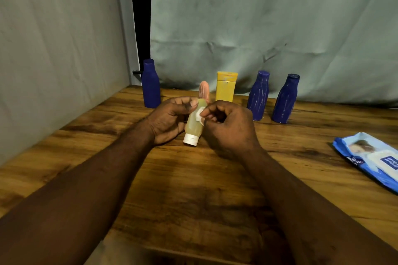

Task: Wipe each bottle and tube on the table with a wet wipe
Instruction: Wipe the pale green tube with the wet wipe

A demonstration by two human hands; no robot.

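**Item in hand: pale tube, wiping under way**

Centre of frame: we record a pale yellow tube [192, 127], white cap lowest, held aslant over the table [193, 178]; we cannot tell whether the cap touches the wood.

Left hand [170, 120]: fingers curled round the tube's upper body, grasping it.

Right hand [228, 127]: thumb and fingers pinching a small wet wipe [199, 116] against the tube's side.

Upper middle, in a row: far-left blue bottle [151, 85], pink tube [204, 90], yellow tube [226, 87], inner-right blue bottle [258, 95] and outer-right blue bottle [285, 100], these last two streaked pale.

Right edge: wipe pack [370, 157], lying flat.

Step, as we judge it: wiping this one tube, others waiting.

Next move, we reckon: draw the wipe down toward the cap while the left hand turns the tube, keeping a firm grasp on a slick surface
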